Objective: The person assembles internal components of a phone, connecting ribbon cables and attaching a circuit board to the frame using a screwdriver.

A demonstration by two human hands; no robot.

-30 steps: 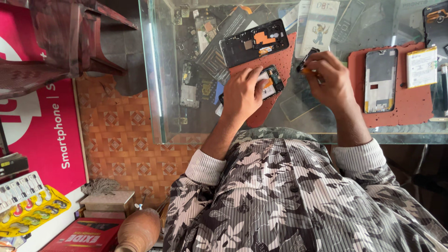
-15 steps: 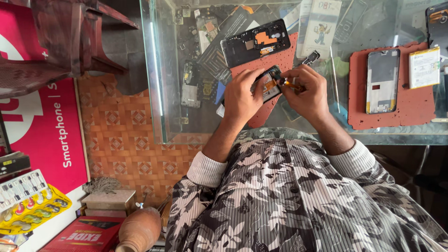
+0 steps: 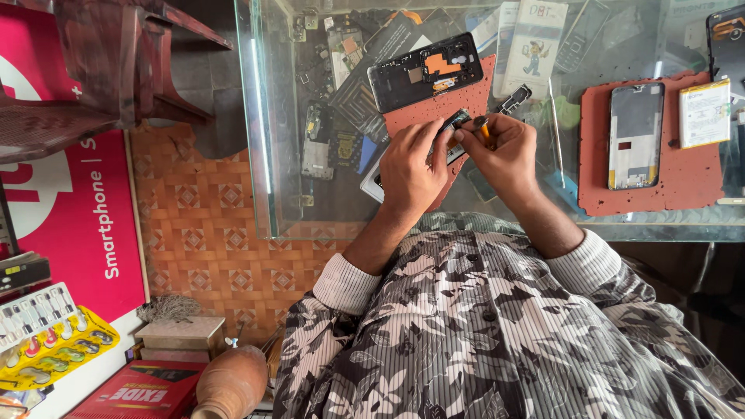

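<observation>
Left hand (image 3: 410, 167) grips a small dark phone part (image 3: 452, 126) by its edges, raised just above the red mat (image 3: 434, 116) on the glass worktop (image 3: 310, 209). Right hand (image 3: 504, 155) pinches an orange-handled tool (image 3: 483, 128), tip at the part. Part looks light, thin, stiff, likely fragile; best held by the rim, off any connectors. An opened phone frame (image 3: 425, 71) lies just beyond. Against a second ago: right hand has closed in from apart, tool now meeting the part; mats and frame unmoved

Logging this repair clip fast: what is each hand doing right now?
Left hand: closed on the small phone part.
Right hand: closed on an orange-handled tool, at that part.
</observation>
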